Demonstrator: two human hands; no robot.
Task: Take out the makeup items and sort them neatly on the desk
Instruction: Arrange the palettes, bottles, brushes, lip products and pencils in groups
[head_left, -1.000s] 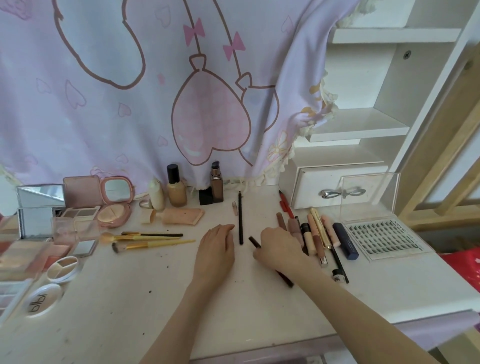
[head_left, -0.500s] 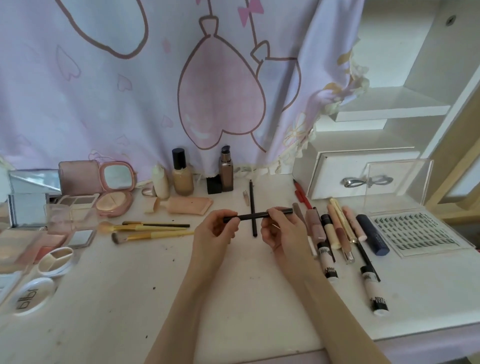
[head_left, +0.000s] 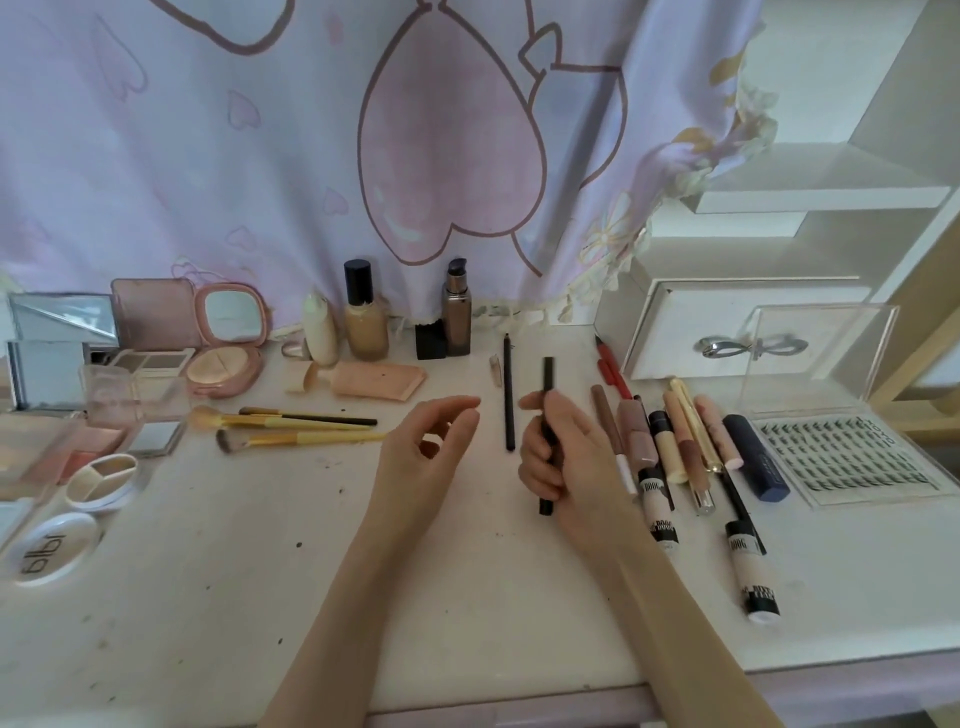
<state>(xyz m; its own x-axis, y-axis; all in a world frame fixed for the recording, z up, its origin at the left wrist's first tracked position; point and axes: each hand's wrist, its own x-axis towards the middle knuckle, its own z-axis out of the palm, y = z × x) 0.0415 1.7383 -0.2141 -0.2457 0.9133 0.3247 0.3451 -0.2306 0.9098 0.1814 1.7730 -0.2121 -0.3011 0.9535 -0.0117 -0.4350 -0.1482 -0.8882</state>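
Note:
My right hand (head_left: 566, 457) grips a thick black makeup pencil (head_left: 547, 374), held lengthwise just above the white desk (head_left: 467, 597). A thinner black pencil (head_left: 508, 395) lies on the desk just left of it. My left hand (head_left: 426, 457) hovers to the left with loosely curled fingers, holding nothing. Right of my right hand lies a row of tubes and lip products (head_left: 675, 441). Makeup brushes (head_left: 291, 426) lie left of my left hand.
Foundation bottles (head_left: 366, 317) stand at the back by the curtain. Compacts and palettes (head_left: 156, 353) crowd the left side. A clear lash tray (head_left: 841, 457) and a white drawer (head_left: 727, 338) sit at the right. Red pencils (head_left: 610, 369) lie near the drawer.
Both hands held the thick pencil crosswise half a second ago. My left hand has let go, and my right hand has turned the pencil to lie parallel with the thin one.

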